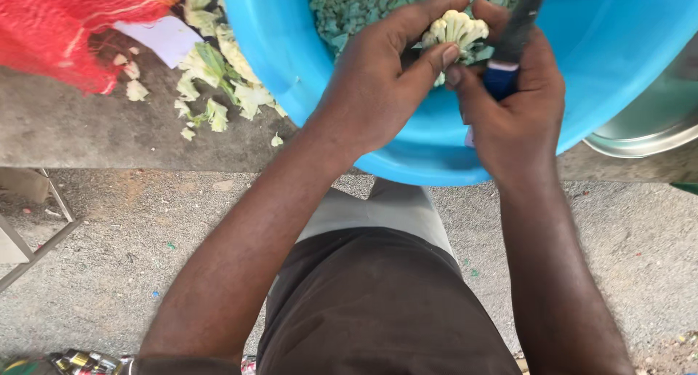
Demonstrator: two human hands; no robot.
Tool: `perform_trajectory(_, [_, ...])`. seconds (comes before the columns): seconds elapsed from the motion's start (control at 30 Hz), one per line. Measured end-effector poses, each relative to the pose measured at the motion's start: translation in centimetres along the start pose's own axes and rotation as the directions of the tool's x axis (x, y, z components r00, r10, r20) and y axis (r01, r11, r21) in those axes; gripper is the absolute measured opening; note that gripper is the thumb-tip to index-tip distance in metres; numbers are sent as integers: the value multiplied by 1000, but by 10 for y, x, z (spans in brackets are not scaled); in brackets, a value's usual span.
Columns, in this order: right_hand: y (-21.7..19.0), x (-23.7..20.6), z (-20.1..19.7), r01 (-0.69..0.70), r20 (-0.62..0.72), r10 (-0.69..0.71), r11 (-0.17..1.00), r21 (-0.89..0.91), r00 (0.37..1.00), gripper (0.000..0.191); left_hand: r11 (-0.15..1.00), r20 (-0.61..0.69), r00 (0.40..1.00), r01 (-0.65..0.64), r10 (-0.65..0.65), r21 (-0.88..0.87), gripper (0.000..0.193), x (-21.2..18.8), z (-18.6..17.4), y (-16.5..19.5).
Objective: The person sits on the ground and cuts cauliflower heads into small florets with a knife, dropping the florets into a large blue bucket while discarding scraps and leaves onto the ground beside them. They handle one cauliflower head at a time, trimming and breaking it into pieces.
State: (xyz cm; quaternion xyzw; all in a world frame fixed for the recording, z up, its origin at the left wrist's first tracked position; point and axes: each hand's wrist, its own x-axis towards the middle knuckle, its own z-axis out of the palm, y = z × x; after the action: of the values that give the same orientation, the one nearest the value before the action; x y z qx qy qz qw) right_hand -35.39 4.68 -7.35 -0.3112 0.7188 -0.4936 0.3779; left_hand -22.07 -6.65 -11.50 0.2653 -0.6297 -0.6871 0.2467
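**Cauliflower floret held over blue tub, knife in right hand**

The left hand was closed on a small pale cauliflower floret, its fingers wrapped over the top and the thumb pressed against the floret's underside. The floret was held above the interior of a large round blue plastic tub, just inside its near rim. The right hand was clenched around a knife with a blue-and-black handle; its thumb met the left thumb just below the floret. The blade itself could not be made out, being hidden by the hands.

Inside the tub, behind the hands, lay a heap of cut cauliflower pieces, tinted bluish by the tub's walls. The tub sat on a grey concrete counter. On the counter to the left of the tub lay scattered pale green cauliflower leaf trimmings, and beyond them a red mesh sack with a white scrap of paper beside it. A round steel vessel's rim showed to the right, partly under the tub's edge. Below the counter was a gritty grey floor. The person wore a dark brown garment.
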Motion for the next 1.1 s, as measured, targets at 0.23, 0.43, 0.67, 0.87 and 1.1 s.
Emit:
perform_trajectory(0.23, [20,-9,0,356,-48,-391,877,-322,919,26,987,0,1000,-16,16,-162,32,-10,9,-13])
perform_trajectory(0.43, [12,-20,6,407,-89,-505,776,-483,858,32,940,-126,986,62,-110,-335,37,2,5,3])
perform_trajectory(0.67, [-19,-24,5,267,-132,-347,872,-410,929,22,796,-38,971,170,-235,-581,43,-3,-12,35])
perform_trajectory(0.87, [-42,-56,13,413,32,-490,695,-588,871,19,844,-37,996,54,-87,-534,38,-18,-13,61])
perform_trajectory(1.1, [-60,-54,22,367,26,-538,538,-759,842,22,826,-110,992,-8,-65,-563,32,-24,1,76])
